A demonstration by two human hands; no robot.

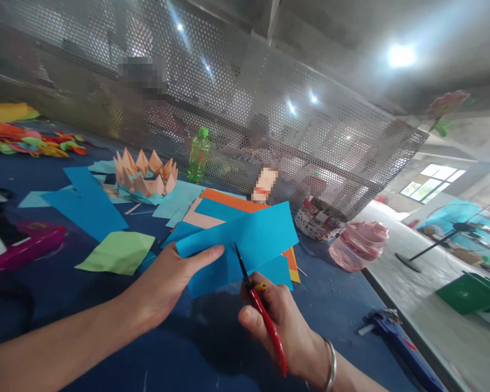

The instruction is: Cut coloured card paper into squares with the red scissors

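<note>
My left hand point(167, 277) pinches the left end of a blue paper strip point(261, 231), thumb on top and fingers underneath. In my right hand point(281, 316) is a pair of scissors with red handles point(267, 326), its dark blades pointing up at the lower edge of the strip. Whether the blades touch the paper I cannot tell. Below the strip lies more blue paper point(280, 272), on a stack with orange paper point(224, 198). A light green paper piece point(116, 253) rests left of my left hand.
Behind are a peach folded-paper crown point(147, 174), a green bottle point(198, 155) and a perforated metal screen point(228, 98). At right stand a patterned basket point(320, 218) and a pink plastic container point(359, 245). A blue glue gun point(404, 343) lies near the table edge; a magenta tool point(28, 242) is at left.
</note>
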